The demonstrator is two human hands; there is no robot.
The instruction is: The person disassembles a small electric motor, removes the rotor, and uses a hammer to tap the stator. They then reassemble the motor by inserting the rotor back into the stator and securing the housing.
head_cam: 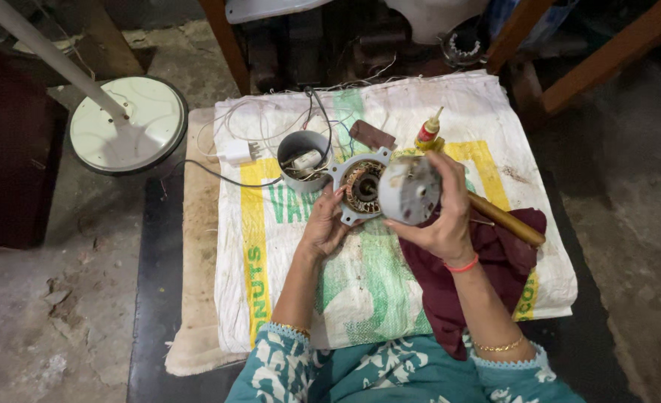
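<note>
Head view looks down on our two hands working over a white woven sack [494, 149] with yellow and green print, spread on the floor. Our left hand [323, 227] is curled around the near edge of a grey metal motor frame [356, 186], fingers wrapped onto its rim so the copper windings inside face up toward us. Our right hand [442, 224] grasps a round grey motor cover [409, 190], thumb on the near side and fingers on the far right side, holding it tilted just right of the frame and touching or nearly touching it; we cannot tell which from this angle. Both pieces are lifted above the sack, near its middle.

Just left of the frame stands a grey cylindrical cup [302, 160] with wires and a small white part inside. Farther left lies a white plug [237, 151] on a thin cable. Beyond the hands stands a small yellow glue bottle [429, 130] with a red label. A wooden handle [506, 218] lies to the right, resting on a dark red cloth [502, 261]. At far left sits a round white fan base [129, 123] with its pole.
</note>
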